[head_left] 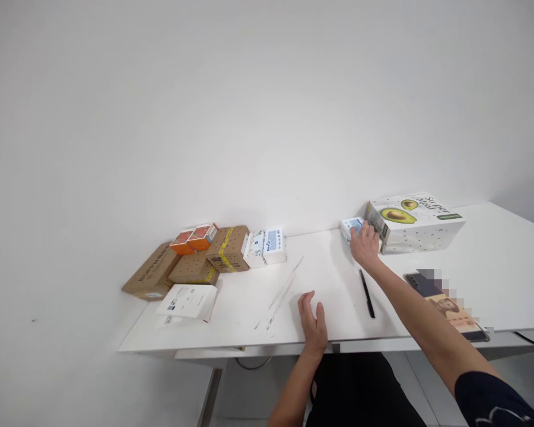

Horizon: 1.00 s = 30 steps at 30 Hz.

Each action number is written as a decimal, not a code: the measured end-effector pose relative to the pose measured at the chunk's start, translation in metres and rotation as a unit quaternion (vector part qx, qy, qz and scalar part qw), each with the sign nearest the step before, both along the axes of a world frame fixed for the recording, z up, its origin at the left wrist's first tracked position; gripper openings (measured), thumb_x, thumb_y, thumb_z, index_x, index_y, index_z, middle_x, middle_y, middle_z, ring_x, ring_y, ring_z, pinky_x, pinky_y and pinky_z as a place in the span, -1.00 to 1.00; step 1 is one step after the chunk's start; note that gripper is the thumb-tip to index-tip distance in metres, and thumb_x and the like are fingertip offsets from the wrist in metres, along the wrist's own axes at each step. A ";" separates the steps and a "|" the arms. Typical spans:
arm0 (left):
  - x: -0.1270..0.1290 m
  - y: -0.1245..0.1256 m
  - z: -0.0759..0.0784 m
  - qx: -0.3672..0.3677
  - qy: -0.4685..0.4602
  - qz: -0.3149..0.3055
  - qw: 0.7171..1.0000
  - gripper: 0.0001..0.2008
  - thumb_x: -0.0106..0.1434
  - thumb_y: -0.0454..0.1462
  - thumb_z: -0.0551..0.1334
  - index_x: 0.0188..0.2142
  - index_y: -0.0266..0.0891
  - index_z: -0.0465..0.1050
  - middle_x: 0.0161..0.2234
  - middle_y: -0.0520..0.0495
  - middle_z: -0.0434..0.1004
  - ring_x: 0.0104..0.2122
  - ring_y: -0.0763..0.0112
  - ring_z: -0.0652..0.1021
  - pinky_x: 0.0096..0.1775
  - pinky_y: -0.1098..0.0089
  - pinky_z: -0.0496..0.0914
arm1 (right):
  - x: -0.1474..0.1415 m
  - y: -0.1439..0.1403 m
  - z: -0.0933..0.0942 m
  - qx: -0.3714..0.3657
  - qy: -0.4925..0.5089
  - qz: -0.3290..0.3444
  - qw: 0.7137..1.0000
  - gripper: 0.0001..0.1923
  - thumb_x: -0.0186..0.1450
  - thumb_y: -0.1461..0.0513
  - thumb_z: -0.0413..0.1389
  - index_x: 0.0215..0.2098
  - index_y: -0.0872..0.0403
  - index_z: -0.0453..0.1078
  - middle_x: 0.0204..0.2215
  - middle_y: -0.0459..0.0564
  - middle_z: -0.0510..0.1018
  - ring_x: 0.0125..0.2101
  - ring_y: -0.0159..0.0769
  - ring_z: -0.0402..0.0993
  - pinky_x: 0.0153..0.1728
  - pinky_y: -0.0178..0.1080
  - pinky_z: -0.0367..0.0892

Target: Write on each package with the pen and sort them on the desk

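My right hand [365,244] reaches to the back of the table, its fingers curled over a small white box with blue print [350,225]. That box sits against the left end of a large white carton with avocado pictures [418,216]. Part of the small box is hidden under my fingers. Near the front edge, my left hand [312,320] rests with its thumb and fingers apart and nothing between them. A black pen [367,295] lies between my two hands, closer to the right forearm.
On the left of the white table [258,302] stand several brown cartons [228,249], orange boxes [193,238], white boxes [275,246] and a white packet [188,300]. A phone with a picture case [449,308] lies under my right forearm. A wall [267,118] rises behind.
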<state>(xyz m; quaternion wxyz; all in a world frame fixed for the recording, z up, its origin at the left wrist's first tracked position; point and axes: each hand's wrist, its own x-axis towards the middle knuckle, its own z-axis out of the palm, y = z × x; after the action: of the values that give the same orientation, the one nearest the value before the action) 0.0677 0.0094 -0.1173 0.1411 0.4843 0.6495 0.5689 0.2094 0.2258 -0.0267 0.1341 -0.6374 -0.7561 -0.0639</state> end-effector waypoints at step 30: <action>-0.071 0.018 0.042 -0.101 0.290 -0.131 0.943 -0.59 0.28 -0.15 0.13 0.11 -0.12 0.32 0.23 -0.15 0.22 0.25 0.20 0.20 0.25 0.05 0.03 | 0.003 -0.178 -0.098 -0.059 0.480 0.159 0.861 -0.46 0.30 0.13 0.00 0.23 0.03 0.08 0.02 0.16 0.33 -0.12 -0.17 0.44 -0.14 -0.08 0.44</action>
<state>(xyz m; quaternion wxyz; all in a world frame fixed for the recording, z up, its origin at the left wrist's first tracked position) -0.0033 0.0276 -0.0755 0.0675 0.6925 0.6470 0.3118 0.2121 0.0476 -0.1247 0.4508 -0.4672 -0.6913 0.3171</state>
